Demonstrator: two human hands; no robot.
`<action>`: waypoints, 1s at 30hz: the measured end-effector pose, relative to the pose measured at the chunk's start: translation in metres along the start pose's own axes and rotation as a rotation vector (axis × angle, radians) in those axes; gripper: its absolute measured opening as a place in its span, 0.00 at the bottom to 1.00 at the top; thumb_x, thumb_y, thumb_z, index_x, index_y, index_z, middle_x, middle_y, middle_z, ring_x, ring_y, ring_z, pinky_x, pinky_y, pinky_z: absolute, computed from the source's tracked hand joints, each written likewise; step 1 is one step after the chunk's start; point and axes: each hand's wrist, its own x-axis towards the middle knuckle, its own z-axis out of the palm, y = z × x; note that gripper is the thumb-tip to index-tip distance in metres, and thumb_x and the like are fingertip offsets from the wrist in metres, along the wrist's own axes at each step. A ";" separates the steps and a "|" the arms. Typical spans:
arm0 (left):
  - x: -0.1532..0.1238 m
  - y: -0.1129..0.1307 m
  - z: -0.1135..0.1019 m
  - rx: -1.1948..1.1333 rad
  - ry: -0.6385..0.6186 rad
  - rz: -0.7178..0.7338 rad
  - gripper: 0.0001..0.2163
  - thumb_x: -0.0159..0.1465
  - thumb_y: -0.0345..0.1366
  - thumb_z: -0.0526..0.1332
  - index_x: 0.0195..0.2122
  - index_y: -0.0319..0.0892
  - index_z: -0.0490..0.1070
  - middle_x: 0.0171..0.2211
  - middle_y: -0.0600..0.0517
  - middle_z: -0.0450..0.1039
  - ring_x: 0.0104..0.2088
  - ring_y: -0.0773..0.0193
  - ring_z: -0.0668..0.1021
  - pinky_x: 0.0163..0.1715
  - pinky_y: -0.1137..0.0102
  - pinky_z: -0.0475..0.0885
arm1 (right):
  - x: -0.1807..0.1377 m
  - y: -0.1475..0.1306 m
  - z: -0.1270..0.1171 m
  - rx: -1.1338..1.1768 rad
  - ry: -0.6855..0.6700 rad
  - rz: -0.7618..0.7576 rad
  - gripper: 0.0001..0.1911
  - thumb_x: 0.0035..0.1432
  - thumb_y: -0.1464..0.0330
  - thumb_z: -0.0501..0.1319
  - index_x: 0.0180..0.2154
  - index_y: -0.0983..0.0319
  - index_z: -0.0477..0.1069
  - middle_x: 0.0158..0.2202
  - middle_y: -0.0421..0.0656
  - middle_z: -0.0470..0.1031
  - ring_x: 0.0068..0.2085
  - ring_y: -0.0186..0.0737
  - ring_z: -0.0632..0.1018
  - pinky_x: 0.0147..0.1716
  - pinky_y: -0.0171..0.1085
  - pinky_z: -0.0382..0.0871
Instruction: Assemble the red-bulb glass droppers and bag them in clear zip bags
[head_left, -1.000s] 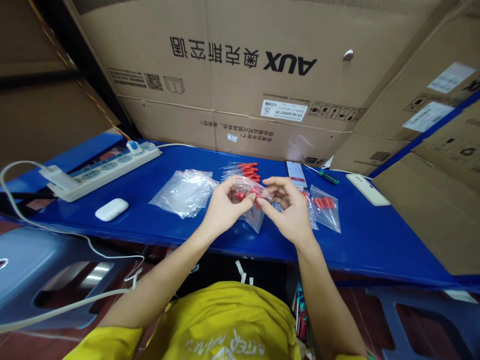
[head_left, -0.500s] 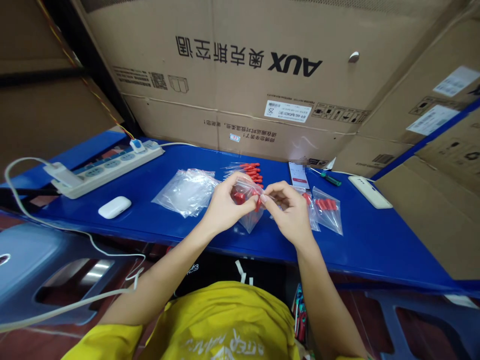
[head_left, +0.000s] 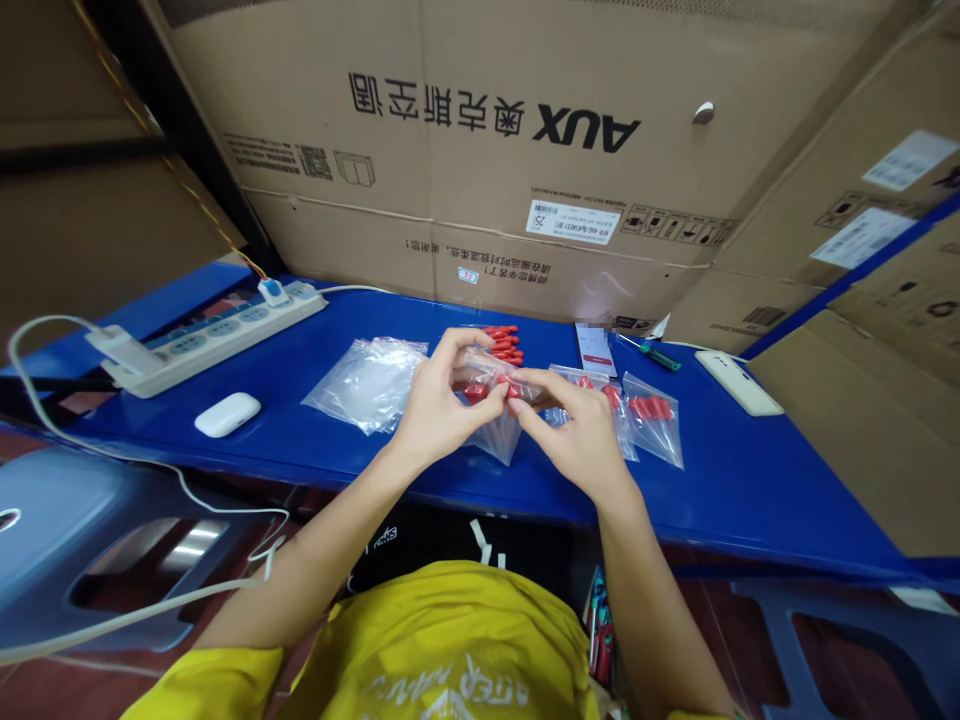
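Between my hands, above the blue table, is a clear zip bag with red pieces inside. My left hand is closed on the bag's left side, thumb pressing near its middle. From the right, my right hand pinches the same bag with thumb and forefinger. A flat pile of clear plastic bags lies left of my left hand. Behind the hands are several red-handled tools, their far parts partly hidden. More clear bags with red pieces lie right of my right hand.
At the back stand a phone and a green-handled screwdriver lying before a large cardboard box. A pale phone-shaped slab is at right. A power strip, white cable and white earbud case occupy the left.
My fingers have shifted along the held bag, and my right forefinger now reaches further left across it. The view has moved slightly.
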 end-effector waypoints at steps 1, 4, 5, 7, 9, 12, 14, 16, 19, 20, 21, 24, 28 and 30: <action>0.000 0.000 -0.001 -0.006 -0.011 0.009 0.23 0.62 0.34 0.71 0.55 0.46 0.66 0.41 0.51 0.80 0.39 0.61 0.84 0.42 0.67 0.80 | 0.000 0.000 -0.002 -0.005 -0.013 -0.008 0.12 0.67 0.66 0.67 0.52 0.54 0.78 0.47 0.41 0.85 0.40 0.43 0.85 0.45 0.41 0.81; 0.001 -0.001 -0.002 -0.013 -0.065 0.056 0.21 0.63 0.33 0.71 0.55 0.45 0.67 0.44 0.49 0.80 0.42 0.62 0.84 0.42 0.69 0.79 | 0.000 0.002 -0.005 -0.020 -0.040 -0.018 0.10 0.66 0.66 0.68 0.49 0.55 0.77 0.44 0.41 0.85 0.40 0.43 0.85 0.44 0.40 0.79; 0.002 -0.002 -0.002 -0.011 -0.078 0.070 0.20 0.63 0.33 0.70 0.54 0.44 0.67 0.45 0.49 0.80 0.42 0.62 0.83 0.41 0.70 0.79 | 0.000 0.002 -0.006 -0.024 -0.050 -0.019 0.09 0.66 0.66 0.68 0.48 0.55 0.77 0.43 0.41 0.85 0.40 0.43 0.85 0.44 0.40 0.79; 0.002 -0.005 -0.002 -0.015 -0.088 0.093 0.18 0.64 0.32 0.70 0.53 0.44 0.68 0.46 0.49 0.79 0.42 0.63 0.83 0.41 0.71 0.79 | 0.000 0.004 -0.008 -0.035 -0.071 -0.021 0.09 0.66 0.65 0.68 0.48 0.56 0.76 0.41 0.41 0.84 0.39 0.43 0.85 0.42 0.39 0.79; 0.003 -0.008 -0.002 -0.024 -0.090 0.116 0.19 0.63 0.32 0.71 0.54 0.44 0.68 0.46 0.49 0.79 0.41 0.64 0.83 0.39 0.72 0.79 | 0.000 0.005 -0.009 -0.043 -0.080 -0.028 0.11 0.67 0.65 0.66 0.50 0.56 0.76 0.42 0.41 0.84 0.39 0.43 0.85 0.41 0.38 0.78; 0.003 -0.012 -0.001 -0.023 -0.103 0.154 0.20 0.62 0.31 0.71 0.54 0.44 0.68 0.48 0.48 0.79 0.41 0.65 0.83 0.38 0.73 0.79 | -0.001 0.006 -0.009 -0.032 -0.093 -0.024 0.11 0.67 0.65 0.66 0.50 0.56 0.76 0.41 0.41 0.84 0.39 0.42 0.85 0.41 0.37 0.78; 0.003 -0.012 0.000 -0.017 -0.122 0.157 0.20 0.62 0.29 0.70 0.54 0.43 0.69 0.50 0.47 0.79 0.43 0.64 0.84 0.41 0.72 0.80 | -0.001 0.006 -0.008 -0.018 -0.099 -0.010 0.08 0.65 0.66 0.68 0.46 0.57 0.76 0.39 0.40 0.84 0.38 0.41 0.84 0.40 0.36 0.78; 0.002 -0.010 0.001 -0.028 -0.139 0.137 0.19 0.62 0.27 0.69 0.53 0.43 0.69 0.50 0.47 0.79 0.44 0.63 0.84 0.43 0.71 0.80 | -0.001 0.006 -0.009 -0.019 -0.104 -0.003 0.06 0.63 0.67 0.68 0.42 0.57 0.75 0.36 0.39 0.82 0.36 0.40 0.83 0.39 0.35 0.77; 0.004 -0.009 0.001 -0.043 -0.128 0.098 0.18 0.61 0.28 0.70 0.51 0.42 0.69 0.48 0.47 0.80 0.43 0.63 0.84 0.43 0.70 0.80 | -0.001 0.006 -0.010 -0.021 -0.120 -0.008 0.05 0.64 0.68 0.68 0.43 0.57 0.76 0.35 0.38 0.82 0.34 0.38 0.82 0.37 0.34 0.76; 0.005 -0.009 0.001 -0.051 -0.120 0.085 0.18 0.61 0.29 0.71 0.50 0.42 0.69 0.47 0.48 0.80 0.42 0.63 0.84 0.43 0.70 0.79 | -0.001 0.007 -0.010 -0.017 -0.121 -0.008 0.05 0.65 0.67 0.68 0.44 0.57 0.77 0.35 0.38 0.82 0.34 0.38 0.83 0.38 0.35 0.76; 0.006 -0.010 0.001 -0.067 -0.112 0.066 0.18 0.61 0.30 0.72 0.50 0.42 0.70 0.46 0.49 0.80 0.41 0.64 0.84 0.42 0.70 0.79 | -0.001 0.008 -0.010 -0.008 -0.116 -0.007 0.06 0.65 0.67 0.68 0.45 0.57 0.78 0.36 0.38 0.83 0.35 0.39 0.83 0.39 0.36 0.77; 0.008 -0.011 -0.001 -0.176 -0.115 -0.059 0.20 0.60 0.34 0.75 0.51 0.42 0.70 0.41 0.51 0.80 0.35 0.66 0.82 0.37 0.71 0.78 | 0.001 0.010 -0.009 0.051 -0.062 0.025 0.07 0.66 0.65 0.69 0.46 0.57 0.81 0.39 0.40 0.85 0.37 0.40 0.84 0.41 0.38 0.79; 0.009 -0.011 0.001 -0.300 -0.088 -0.243 0.18 0.63 0.41 0.74 0.49 0.40 0.74 0.34 0.52 0.80 0.30 0.66 0.81 0.31 0.72 0.76 | 0.002 0.015 -0.006 0.205 0.041 0.108 0.06 0.65 0.63 0.70 0.41 0.57 0.83 0.38 0.42 0.86 0.38 0.41 0.85 0.41 0.39 0.80; 0.009 -0.010 0.002 -0.303 -0.066 -0.254 0.14 0.63 0.41 0.74 0.44 0.39 0.77 0.34 0.52 0.80 0.31 0.66 0.81 0.33 0.72 0.77 | 0.003 0.017 -0.004 0.253 0.072 0.140 0.06 0.64 0.62 0.71 0.38 0.58 0.83 0.35 0.41 0.85 0.36 0.41 0.85 0.40 0.40 0.81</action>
